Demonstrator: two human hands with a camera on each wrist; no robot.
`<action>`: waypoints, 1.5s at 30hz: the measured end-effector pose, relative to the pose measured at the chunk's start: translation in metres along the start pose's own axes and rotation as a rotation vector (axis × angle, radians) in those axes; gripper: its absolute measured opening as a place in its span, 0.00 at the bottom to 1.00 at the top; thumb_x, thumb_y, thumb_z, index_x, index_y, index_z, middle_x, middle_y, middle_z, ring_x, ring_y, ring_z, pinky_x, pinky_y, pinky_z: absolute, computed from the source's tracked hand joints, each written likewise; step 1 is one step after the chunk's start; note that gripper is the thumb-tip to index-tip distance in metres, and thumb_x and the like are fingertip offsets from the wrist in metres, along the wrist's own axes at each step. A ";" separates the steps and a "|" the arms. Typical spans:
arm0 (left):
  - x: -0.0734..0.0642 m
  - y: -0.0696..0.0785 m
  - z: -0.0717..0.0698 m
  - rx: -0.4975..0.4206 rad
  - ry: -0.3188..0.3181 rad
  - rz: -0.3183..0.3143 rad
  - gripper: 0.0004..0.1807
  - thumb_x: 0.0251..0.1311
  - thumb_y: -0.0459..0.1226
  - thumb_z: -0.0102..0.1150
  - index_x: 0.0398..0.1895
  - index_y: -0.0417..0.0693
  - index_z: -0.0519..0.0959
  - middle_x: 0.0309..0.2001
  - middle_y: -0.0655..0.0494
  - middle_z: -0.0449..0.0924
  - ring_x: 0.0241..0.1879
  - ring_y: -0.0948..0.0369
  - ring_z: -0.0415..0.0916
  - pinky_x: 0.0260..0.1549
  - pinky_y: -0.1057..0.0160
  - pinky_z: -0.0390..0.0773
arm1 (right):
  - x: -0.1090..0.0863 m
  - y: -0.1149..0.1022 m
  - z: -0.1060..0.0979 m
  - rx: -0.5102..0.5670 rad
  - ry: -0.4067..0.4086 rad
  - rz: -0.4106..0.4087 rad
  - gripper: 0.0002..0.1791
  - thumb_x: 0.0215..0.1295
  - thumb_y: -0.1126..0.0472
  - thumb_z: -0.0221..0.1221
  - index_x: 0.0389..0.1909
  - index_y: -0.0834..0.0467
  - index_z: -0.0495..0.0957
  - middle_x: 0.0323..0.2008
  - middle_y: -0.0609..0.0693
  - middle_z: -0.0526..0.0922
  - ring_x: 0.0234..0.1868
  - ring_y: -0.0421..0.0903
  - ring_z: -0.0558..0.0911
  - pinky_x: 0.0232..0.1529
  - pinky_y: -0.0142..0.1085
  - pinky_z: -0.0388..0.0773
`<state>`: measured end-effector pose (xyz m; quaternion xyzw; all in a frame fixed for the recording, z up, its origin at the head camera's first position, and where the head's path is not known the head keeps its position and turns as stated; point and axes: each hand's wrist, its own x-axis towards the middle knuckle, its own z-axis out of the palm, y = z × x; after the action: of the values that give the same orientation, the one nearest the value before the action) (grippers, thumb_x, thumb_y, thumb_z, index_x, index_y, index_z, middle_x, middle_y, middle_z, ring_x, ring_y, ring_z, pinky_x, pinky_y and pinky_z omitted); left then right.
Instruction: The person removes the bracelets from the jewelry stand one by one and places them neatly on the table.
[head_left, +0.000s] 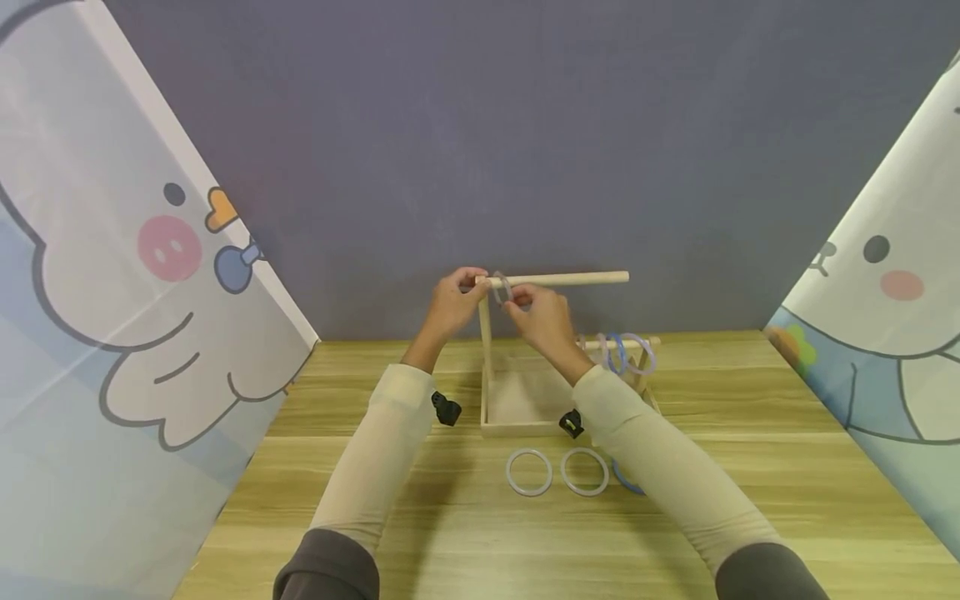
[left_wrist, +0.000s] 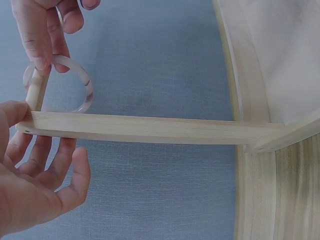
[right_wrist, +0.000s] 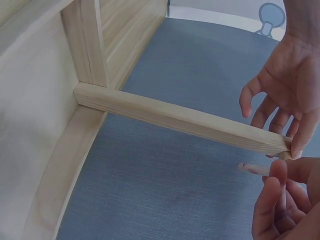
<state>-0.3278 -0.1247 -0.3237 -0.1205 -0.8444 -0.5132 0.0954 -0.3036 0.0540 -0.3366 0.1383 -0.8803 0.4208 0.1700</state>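
Observation:
My left hand [head_left: 450, 304] grips the top corner of a wooden stand, where the upright post [head_left: 486, 337] meets the upper rod [head_left: 570, 278]. Thumb on one side and fingers on the other clasp the post's end, as the left wrist view shows. A translucent pale bangle [left_wrist: 89, 92] with reddish-brown patches encircles the upper rod close to that corner. Between thumb and fingers, my right hand [head_left: 546, 319] pinches this bangle. In the right wrist view, the bangle [right_wrist: 254, 169] appears edge-on and its far part is hidden by the fingers.
Several bangles, including a blue one [head_left: 617, 355] and a lilac one [head_left: 651, 360], hang on the lower rod [head_left: 655, 341]. Before the stand's base [head_left: 517, 431], two pale bangles and a blue bangle [head_left: 626, 483] lie on the wooden table [head_left: 360, 500]; the right sleeve partly covers the blue one.

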 end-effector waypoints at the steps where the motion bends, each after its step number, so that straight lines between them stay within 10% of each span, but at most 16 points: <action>1: 0.000 0.000 0.000 -0.004 -0.001 0.000 0.20 0.73 0.47 0.58 0.60 0.47 0.80 0.54 0.47 0.82 0.56 0.49 0.79 0.55 0.47 0.80 | 0.000 0.000 0.000 0.002 -0.003 0.002 0.11 0.69 0.57 0.64 0.48 0.57 0.86 0.43 0.53 0.91 0.13 0.39 0.75 0.16 0.31 0.70; 12: -0.001 -0.003 0.002 -0.004 -0.009 -0.008 0.22 0.73 0.50 0.57 0.62 0.47 0.79 0.55 0.48 0.82 0.58 0.49 0.79 0.54 0.46 0.80 | -0.001 -0.003 -0.001 -0.013 0.046 -0.003 0.11 0.68 0.56 0.66 0.46 0.56 0.86 0.42 0.52 0.91 0.36 0.51 0.89 0.39 0.45 0.83; 20: 0.003 -0.001 0.003 0.009 0.009 0.012 0.21 0.73 0.48 0.58 0.61 0.47 0.80 0.55 0.47 0.82 0.56 0.50 0.80 0.52 0.48 0.81 | 0.001 -0.008 -0.007 0.008 0.072 -0.019 0.10 0.68 0.56 0.66 0.46 0.56 0.86 0.41 0.53 0.91 0.19 0.42 0.84 0.20 0.34 0.78; 45: 0.001 0.001 0.001 0.008 0.002 0.008 0.21 0.73 0.46 0.58 0.62 0.44 0.78 0.54 0.46 0.82 0.52 0.50 0.82 0.49 0.50 0.81 | -0.003 -0.001 -0.020 -0.007 0.055 -0.021 0.13 0.68 0.55 0.67 0.48 0.59 0.85 0.44 0.56 0.91 0.24 0.47 0.88 0.21 0.32 0.80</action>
<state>-0.3283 -0.1236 -0.3228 -0.1230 -0.8460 -0.5094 0.0988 -0.2974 0.0697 -0.3256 0.1355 -0.8753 0.4193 0.1991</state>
